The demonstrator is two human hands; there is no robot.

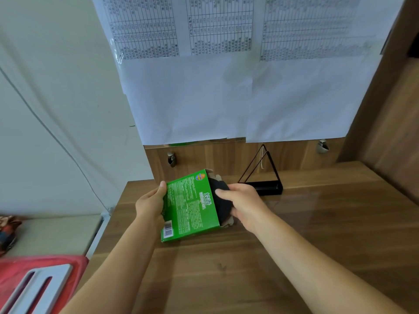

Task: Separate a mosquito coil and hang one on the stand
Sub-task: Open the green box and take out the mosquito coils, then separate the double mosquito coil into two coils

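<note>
A green mosquito coil box [191, 206] is held just above the wooden desk [294, 234], its open end facing right. My left hand [150, 203] grips the box's left side. A black mosquito coil [221, 200] sticks halfway out of the open end, and my right hand [241, 203] is closed on it, thumb on top. The rest of the coil is hidden inside the box. Behind and to the right, a black triangular wire stand [264, 177] with a thin hook sits on its tray base at the back of the desk.
Printed paper sheets [226, 87] hang on the wall above the desk. A wooden side panel [390, 132] closes off the right. To the left lies a white ledge [52, 234], and a red object with a grey slotted part [34, 284] is at bottom left.
</note>
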